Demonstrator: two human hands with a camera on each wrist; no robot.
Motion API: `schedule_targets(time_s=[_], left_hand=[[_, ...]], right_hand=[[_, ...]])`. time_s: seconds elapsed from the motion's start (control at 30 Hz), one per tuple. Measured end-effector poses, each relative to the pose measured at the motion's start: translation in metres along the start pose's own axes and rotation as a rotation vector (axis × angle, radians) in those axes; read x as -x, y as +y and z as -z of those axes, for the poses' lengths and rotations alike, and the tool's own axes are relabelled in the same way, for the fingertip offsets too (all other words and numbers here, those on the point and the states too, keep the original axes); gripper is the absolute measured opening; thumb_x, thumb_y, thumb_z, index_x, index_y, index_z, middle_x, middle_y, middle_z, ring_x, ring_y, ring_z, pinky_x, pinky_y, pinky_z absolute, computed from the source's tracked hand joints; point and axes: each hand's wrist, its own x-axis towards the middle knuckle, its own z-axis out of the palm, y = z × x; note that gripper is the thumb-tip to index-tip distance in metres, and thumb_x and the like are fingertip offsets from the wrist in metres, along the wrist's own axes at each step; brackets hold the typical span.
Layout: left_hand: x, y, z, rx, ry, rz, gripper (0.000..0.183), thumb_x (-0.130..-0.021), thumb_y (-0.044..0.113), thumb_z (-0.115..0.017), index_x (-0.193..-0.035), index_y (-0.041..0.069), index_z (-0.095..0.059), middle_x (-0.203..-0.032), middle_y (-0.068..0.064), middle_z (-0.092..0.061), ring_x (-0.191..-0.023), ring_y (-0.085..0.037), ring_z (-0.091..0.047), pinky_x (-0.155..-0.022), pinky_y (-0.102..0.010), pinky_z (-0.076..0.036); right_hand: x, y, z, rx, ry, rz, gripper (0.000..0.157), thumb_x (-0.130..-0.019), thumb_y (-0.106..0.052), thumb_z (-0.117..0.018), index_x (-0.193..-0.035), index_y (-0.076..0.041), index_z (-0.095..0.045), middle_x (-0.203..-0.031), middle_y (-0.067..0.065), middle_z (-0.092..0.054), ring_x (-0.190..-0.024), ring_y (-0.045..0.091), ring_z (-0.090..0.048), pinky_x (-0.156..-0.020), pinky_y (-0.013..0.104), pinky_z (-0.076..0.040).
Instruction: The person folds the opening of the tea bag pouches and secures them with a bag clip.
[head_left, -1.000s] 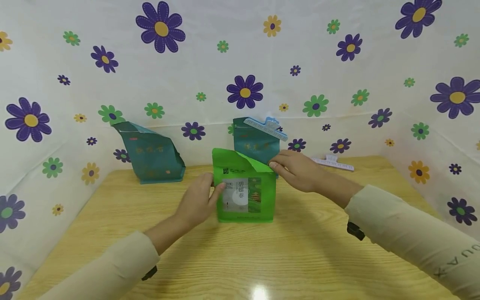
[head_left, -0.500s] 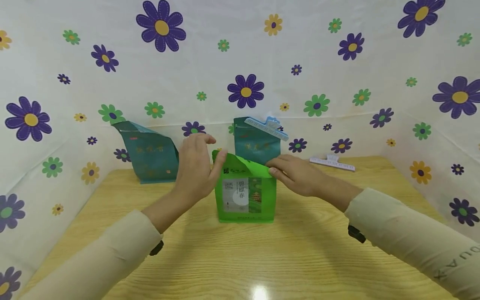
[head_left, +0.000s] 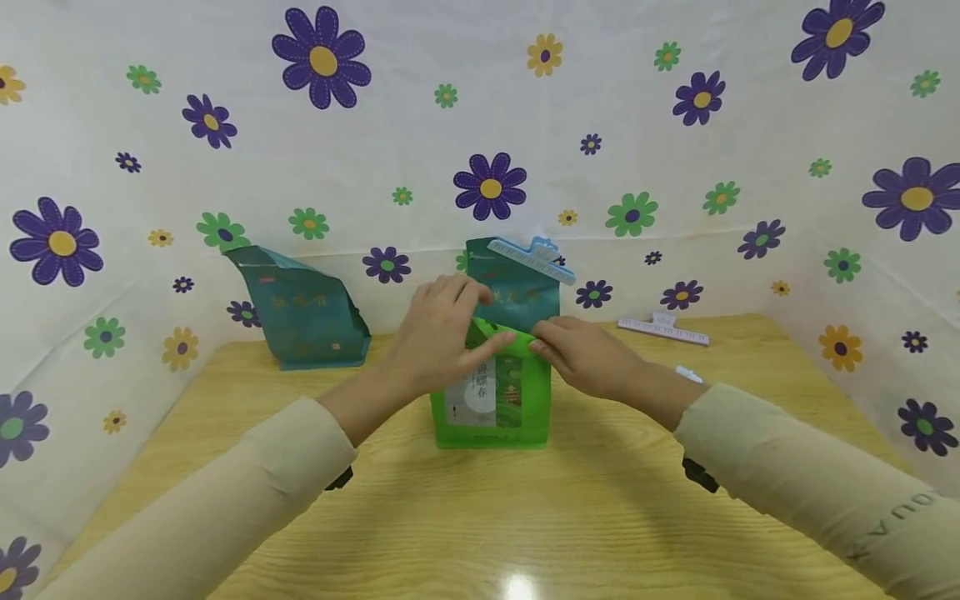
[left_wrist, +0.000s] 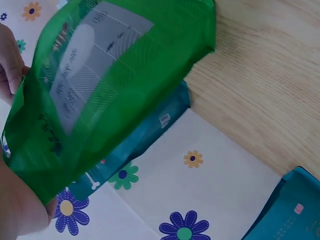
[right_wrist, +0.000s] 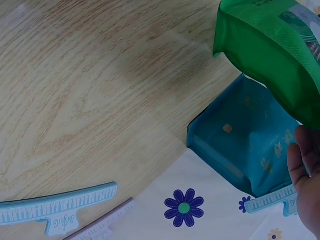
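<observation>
An upright green tea bag [head_left: 531, 421] with a printed front panel stands on the table in the head view. My right hand [head_left: 592, 358] pinches its top right corner, thumb in front. My left hand [head_left: 442, 333] is at the top left of the bag, thumb stretched across the front and index finger bent above the rim; its other fingers are largely hidden. The left wrist view shows the green bag [left_wrist: 125, 85] tilted across the picture, the left hand [left_wrist: 22, 202] at its top corner. Fingers of the right hand [right_wrist: 307, 165] lie close under the green bag [right_wrist: 270, 65] in the right wrist view.
Behind stands a teal bag [head_left: 517, 300] with a blue clip [head_left: 532, 258] across its top. Another teal bag [head_left: 303, 317], its top slanting, stands left. A purple clip [head_left: 663, 329] lies right, near a second blue clip [right_wrist: 60, 207]. Flower-patterned cloth [head_left: 405, 50] walls the table [head_left: 600, 517].
My left hand has left the bag's left side, risen, and moved right over the top left corner. The right hand stays at the right corner. A blue clip now shows beyond the right wrist.
</observation>
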Motion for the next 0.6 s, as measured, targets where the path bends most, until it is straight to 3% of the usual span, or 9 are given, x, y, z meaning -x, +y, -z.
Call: schedule_targets(time_s=[0.2,0.33,0.47,0.6], left_hand=[[-0.003,-0.011,-0.004,0.018,-0.032,-0.073,0.03,-0.092,0.043,-0.069,-0.096,0.013,-0.072,-0.098,-0.002,-0.073,-0.095,-0.022,-0.061,-0.094,-0.044,-0.044],[-0.003,-0.009,-0.004,0.021,-0.023,-0.065,0.028,-0.092,0.041,-0.07,-0.093,0.013,-0.074,-0.093,0.0,-0.074,-0.088,-0.02,-0.061,-0.088,-0.041,-0.046],[0.0,-0.003,-0.002,0.011,-0.03,-0.067,0.028,-0.092,0.041,-0.07,-0.093,0.013,-0.074,-0.091,0.0,-0.075,-0.087,-0.02,-0.061,-0.087,-0.041,-0.047],[0.002,0.0,0.001,-0.003,-0.044,-0.045,0.026,-0.091,0.039,-0.072,-0.093,0.013,-0.074,-0.091,0.0,-0.075,-0.088,-0.02,-0.061,-0.088,-0.041,-0.047]], right_hand=[[-0.004,-0.001,-0.006,0.057,0.071,0.046,0.014,-0.104,-0.017,-0.053,-0.092,-0.011,-0.054,-0.073,-0.002,-0.047,-0.068,0.013,-0.045,-0.062,0.026,-0.041],[0.0,0.006,0.0,0.057,0.072,0.06,0.015,-0.105,-0.019,-0.052,-0.098,-0.01,-0.06,-0.081,0.0,-0.056,-0.074,0.014,-0.051,-0.068,0.031,-0.047],[0.016,0.029,0.015,0.093,0.017,-0.032,0.021,-0.106,-0.022,-0.048,-0.11,-0.008,-0.064,-0.096,0.005,-0.067,-0.087,0.019,-0.062,-0.079,0.039,-0.053],[0.037,0.062,0.028,0.246,-0.146,-0.191,0.022,-0.103,-0.021,-0.054,-0.111,-0.003,-0.064,-0.099,0.011,-0.069,-0.089,0.027,-0.066,-0.08,0.044,-0.056]])
